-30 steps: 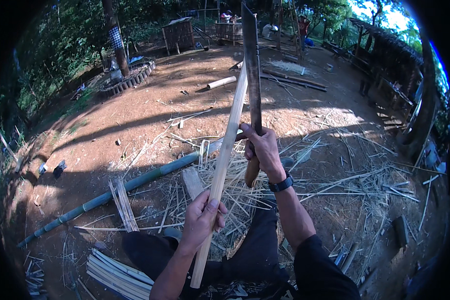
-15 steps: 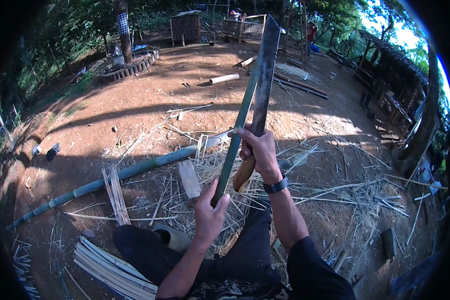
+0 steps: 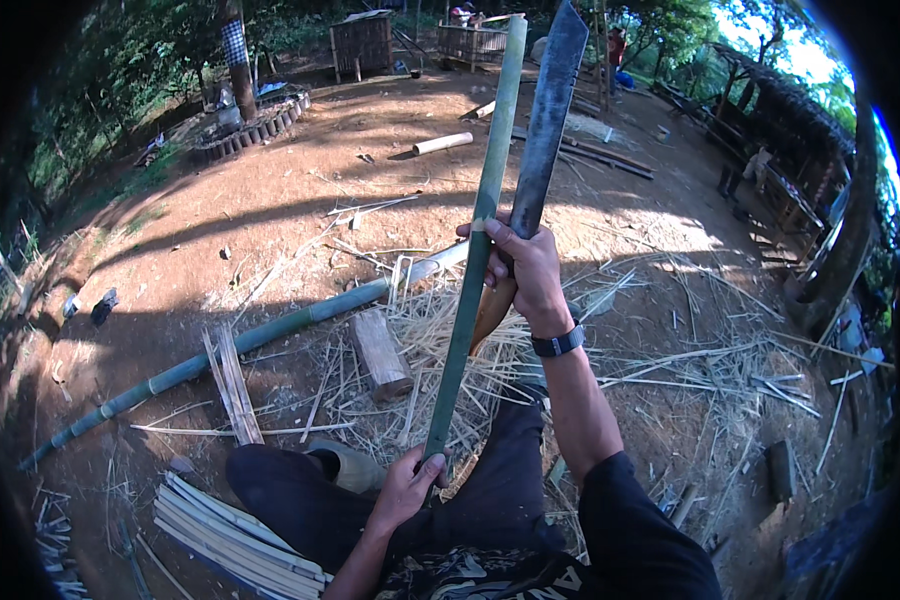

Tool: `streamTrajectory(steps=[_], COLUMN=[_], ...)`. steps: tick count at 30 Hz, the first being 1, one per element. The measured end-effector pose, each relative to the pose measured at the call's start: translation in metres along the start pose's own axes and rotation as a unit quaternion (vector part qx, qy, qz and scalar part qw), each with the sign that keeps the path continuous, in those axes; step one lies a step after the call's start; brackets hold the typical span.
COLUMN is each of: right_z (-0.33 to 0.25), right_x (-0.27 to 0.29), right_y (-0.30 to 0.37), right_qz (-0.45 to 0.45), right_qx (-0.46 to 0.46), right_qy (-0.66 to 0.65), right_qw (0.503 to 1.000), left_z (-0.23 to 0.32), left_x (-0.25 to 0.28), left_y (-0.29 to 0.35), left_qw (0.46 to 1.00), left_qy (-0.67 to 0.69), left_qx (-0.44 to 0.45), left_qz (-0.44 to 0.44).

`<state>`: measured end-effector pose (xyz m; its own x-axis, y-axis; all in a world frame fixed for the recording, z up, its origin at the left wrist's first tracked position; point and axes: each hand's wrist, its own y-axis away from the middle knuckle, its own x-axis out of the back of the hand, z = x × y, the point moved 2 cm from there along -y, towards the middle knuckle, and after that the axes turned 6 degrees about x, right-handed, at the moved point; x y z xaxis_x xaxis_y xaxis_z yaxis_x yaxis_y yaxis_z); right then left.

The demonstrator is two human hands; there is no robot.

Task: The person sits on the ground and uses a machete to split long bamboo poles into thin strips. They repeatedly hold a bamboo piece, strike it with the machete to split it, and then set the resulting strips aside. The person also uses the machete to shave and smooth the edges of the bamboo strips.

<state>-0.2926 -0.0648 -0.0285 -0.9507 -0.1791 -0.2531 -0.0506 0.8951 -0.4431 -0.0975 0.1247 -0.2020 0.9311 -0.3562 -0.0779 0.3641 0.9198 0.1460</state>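
My left hand [image 3: 407,490] is closed around the lower end of a long green bamboo strip [image 3: 460,340], near my lap. The strip stands nearly upright, leaning a little to the right. My right hand [image 3: 532,272] grips a large machete by its brown wooden handle [image 3: 492,318], with the broad dark blade [image 3: 548,125] pointing up and away. The thumb and fingers of that same hand also pinch the bamboo strip near its middle, so strip and blade stand side by side. Part of the handle is hidden behind my fingers.
A long green bamboo pole [image 3: 200,370] lies slantwise across the ground at the left. Near it stand a wooden block [image 3: 378,352] and a heap of pale shavings [image 3: 440,310]. Split bamboo strips [image 3: 232,540] lie beside my left leg. A person [image 3: 755,165] stands at the far right.
My left hand has slid down and toward me with the strip's lower end. More of the strip shows between my hands, and its top now stands left of the blade.
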Motion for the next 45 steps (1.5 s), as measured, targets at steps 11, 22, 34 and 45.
streamTrajectory(steps=[11, 22, 34, 45], right_z=[0.001, 0.02, 0.022, 0.031], right_x=[0.016, 0.018, -0.005, -0.011], right_y=[-0.014, 0.014, 0.027, 0.014], right_qz=[0.021, 0.091, 0.017, 0.006], right_qx=[-0.026, -0.035, -0.057, -0.051], right_qy=[0.044, 0.043, 0.124, 0.17], right_qw=[0.998, 0.994, 0.991, 0.984], left_z=[0.029, 0.049, 0.054, 0.092], left_x=[-0.025, -0.026, -0.044, -0.055], left_y=[0.024, 0.002, -0.019, -0.008], left_qw=[0.99, 0.993, 0.958, 0.982], left_qy=[0.134, -0.019, -0.054, 0.102], left_qx=[0.039, -0.008, -0.114, -0.086], left_qz=[-0.016, 0.116, 0.259, 0.131])
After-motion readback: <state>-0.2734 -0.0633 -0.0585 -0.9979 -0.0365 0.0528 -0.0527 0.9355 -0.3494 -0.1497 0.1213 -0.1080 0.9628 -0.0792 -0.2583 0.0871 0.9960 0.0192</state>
